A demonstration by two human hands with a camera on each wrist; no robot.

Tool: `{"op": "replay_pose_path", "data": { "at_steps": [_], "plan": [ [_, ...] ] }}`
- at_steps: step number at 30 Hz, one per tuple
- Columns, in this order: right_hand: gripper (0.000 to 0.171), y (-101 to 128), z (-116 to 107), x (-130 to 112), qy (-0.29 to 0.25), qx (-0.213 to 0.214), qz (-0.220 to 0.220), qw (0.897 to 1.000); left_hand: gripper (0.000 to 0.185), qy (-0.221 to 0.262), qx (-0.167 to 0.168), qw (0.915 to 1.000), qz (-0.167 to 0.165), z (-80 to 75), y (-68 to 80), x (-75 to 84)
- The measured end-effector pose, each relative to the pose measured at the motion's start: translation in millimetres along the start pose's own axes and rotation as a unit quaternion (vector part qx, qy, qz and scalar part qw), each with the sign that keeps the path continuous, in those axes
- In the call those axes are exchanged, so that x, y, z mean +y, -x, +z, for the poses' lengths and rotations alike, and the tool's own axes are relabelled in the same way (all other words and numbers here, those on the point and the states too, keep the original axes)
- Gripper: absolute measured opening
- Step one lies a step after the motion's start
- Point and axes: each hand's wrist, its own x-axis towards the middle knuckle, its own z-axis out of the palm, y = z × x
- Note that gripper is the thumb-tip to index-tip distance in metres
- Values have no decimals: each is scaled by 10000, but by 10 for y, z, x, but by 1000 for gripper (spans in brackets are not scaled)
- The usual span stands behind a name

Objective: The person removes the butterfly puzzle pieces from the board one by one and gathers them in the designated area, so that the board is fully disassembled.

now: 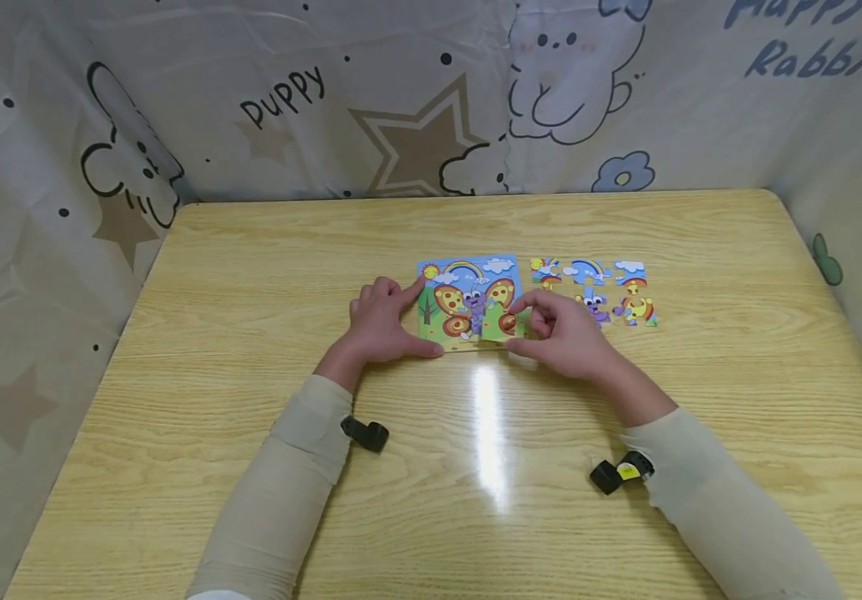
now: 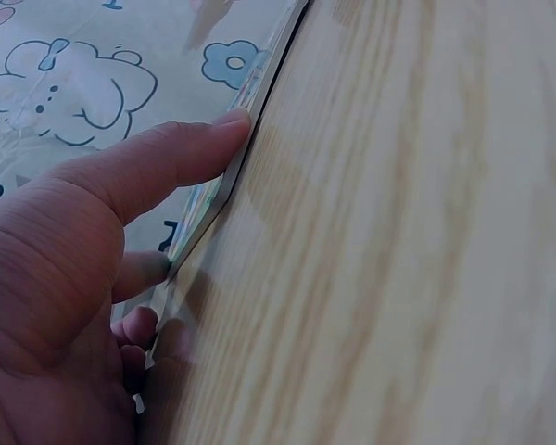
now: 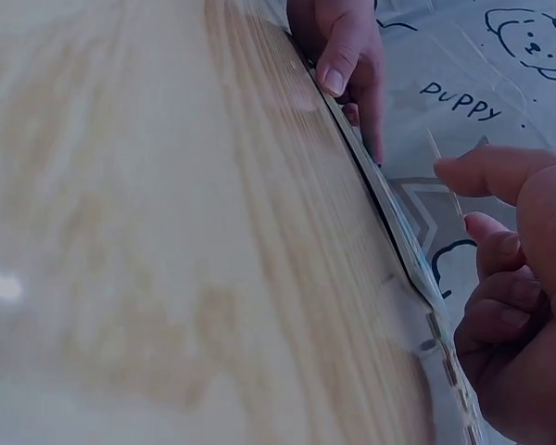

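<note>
Firstly, at far left, printed sheeting hangs in soft creases beside a glossy, wood-grained table; from where I stand, a streak of light glares off the tabletop.

Next comes the left hand, below a stretchy-looking beige sleeve. Its thumb and index finger are spread, touching the lower-left and upper-left edge of the butterfly picture board; the other fingers bend loosely. For a steady base, this brace should bear lightly along the edge, without lifting it. The board is a thin, flat rectangle lying on the table, brightly printed, with a pale edge above a dark line.

Over its lower-right corner is one puzzle piece, thin as card, green with a red swirl. The right hand pinches it between thumb and fingertip; the remaining fingers curl inward. The right wrist view shows the piece clear of the board. Good practice, I judge: hold it by its edges, level it, square its outer sides to the board's corner, then press flat. Tilting risks bending a tab.

Rightmost, loose pieces with rounded knobs and sockets lie in rows, some partly hidden by the hand.
</note>
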Motion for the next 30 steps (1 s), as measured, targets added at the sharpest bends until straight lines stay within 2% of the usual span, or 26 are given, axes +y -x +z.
{"op": "replay_pose_path", "data": {
  "at_steps": [11,22,30],
  "plan": [
    [37,101,-115,157,20,-38,160,9999,117,-51,-54,9999,-70,-13,13,27],
    [39,160,-218,160,213,106,233,9994,117,-36,-21,10000,-59,-7,11,31],
    [37,166,-212,188,339,0,172,9993,117,-41,9,10000,-70,-1,3,5]
  ]
}}
